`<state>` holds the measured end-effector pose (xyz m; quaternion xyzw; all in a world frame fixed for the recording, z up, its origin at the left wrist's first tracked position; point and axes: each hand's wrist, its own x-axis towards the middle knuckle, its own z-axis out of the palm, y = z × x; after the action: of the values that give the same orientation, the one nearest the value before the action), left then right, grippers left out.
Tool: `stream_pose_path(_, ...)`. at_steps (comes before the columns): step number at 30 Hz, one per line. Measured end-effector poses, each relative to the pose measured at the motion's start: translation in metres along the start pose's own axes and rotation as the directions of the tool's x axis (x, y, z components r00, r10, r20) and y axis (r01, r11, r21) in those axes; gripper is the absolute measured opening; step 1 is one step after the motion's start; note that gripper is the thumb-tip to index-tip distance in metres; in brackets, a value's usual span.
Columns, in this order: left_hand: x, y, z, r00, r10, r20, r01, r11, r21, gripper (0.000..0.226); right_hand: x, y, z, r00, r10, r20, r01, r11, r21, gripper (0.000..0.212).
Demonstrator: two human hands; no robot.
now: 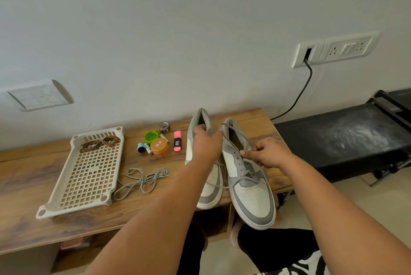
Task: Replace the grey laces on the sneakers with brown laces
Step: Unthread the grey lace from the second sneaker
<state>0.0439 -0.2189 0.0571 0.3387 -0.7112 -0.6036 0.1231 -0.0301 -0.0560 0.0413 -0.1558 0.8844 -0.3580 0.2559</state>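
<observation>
On the wooden surface (33, 174) lie a cream tray (89, 174), a loose grey lace (140, 180), a pink marker (177, 141), an orange-lidded jar (159, 147), a green cap (151, 136) and two sneakers (249, 185).

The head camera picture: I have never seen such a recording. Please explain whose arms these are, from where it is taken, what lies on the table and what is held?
No machine here: a person wears the camera on the head, looking down at their own arms. The left hand grips the left sneaker at its collar. The right hand pinches the grey lace still threaded in the right sneaker. On the wooden table lie a removed grey lace, a tray holding brown laces, and a pink highlighter.
</observation>
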Motion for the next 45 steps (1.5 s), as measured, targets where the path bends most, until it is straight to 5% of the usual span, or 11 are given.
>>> stream_pose_path(2, 0.0, -0.006, -0.007, 0.991, 0.116, 0.062, -0.129, 0.951, 0.282, 0.039, -0.001, -0.002, 0.004, 0.995, 0.083, 0.047, -0.087, 0.993, 0.079, 0.043)
stream_pose_path(4, -0.004, -0.008, -0.008, 0.93, 0.268, 0.253, -0.362, 0.794, 0.489, 0.022, -0.003, -0.003, 0.005, 0.988, 0.132, 0.077, -0.143, 0.976, 0.164, 0.035)
stream_pose_path(8, -0.014, -0.011, -0.001, 0.817, 0.189, 0.545, -0.532, 0.614, 0.583, 0.039, -0.008, -0.007, 0.007, 0.972, 0.169, 0.163, -0.214, 0.926, 0.311, 0.023)
stream_pose_path(11, -0.014, -0.015, 0.002, 0.833, 0.172, 0.526, -0.493, 0.662, 0.565, 0.037, -0.01, -0.008, 0.011, 0.96, 0.177, 0.217, -0.239, 0.922, 0.306, 0.01)
stream_pose_path(19, -0.006, -0.013, -0.002, 0.845, 0.199, 0.497, -0.489, 0.666, 0.564, 0.045, -0.013, 0.009, -0.015, 0.97, 0.035, 0.242, -0.155, 0.852, 0.499, 0.019)
stream_pose_path(24, -0.004, -0.018, -0.002, 0.826, 0.194, 0.53, -0.519, 0.63, 0.578, 0.052, -0.006, 0.01, 0.004, 0.984, 0.122, -0.133, -0.096, 0.978, 0.184, 0.033)
stream_pose_path(26, -0.004, -0.022, -0.002, 0.821, 0.199, 0.535, -0.53, 0.614, 0.585, 0.059, -0.005, -0.003, 0.012, 0.979, 0.094, -0.178, -0.069, 0.987, 0.142, 0.038)
stream_pose_path(33, -0.009, -0.027, -0.002, 0.822, 0.186, 0.538, -0.527, 0.605, 0.597, 0.083, -0.006, -0.014, 0.012, 0.99, 0.114, -0.085, -0.108, 0.991, 0.074, 0.024)
stream_pose_path(38, -0.009, -0.022, -0.002, 0.837, 0.186, 0.514, -0.508, 0.612, 0.606, 0.079, -0.018, -0.001, -0.012, 0.95, 0.262, 0.171, -0.277, 0.958, 0.072, 0.024)
stream_pose_path(42, -0.008, -0.022, 0.0, 0.834, 0.207, 0.511, -0.522, 0.596, 0.61, 0.074, -0.001, -0.004, -0.003, 0.983, 0.125, -0.132, -0.111, 0.988, 0.11, 0.028)
stream_pose_path(45, -0.007, -0.023, 0.001, 0.835, 0.206, 0.51, -0.521, 0.592, 0.614, 0.072, 0.007, -0.009, 0.008, 0.988, -0.001, -0.155, 0.012, 0.997, 0.071, 0.02)
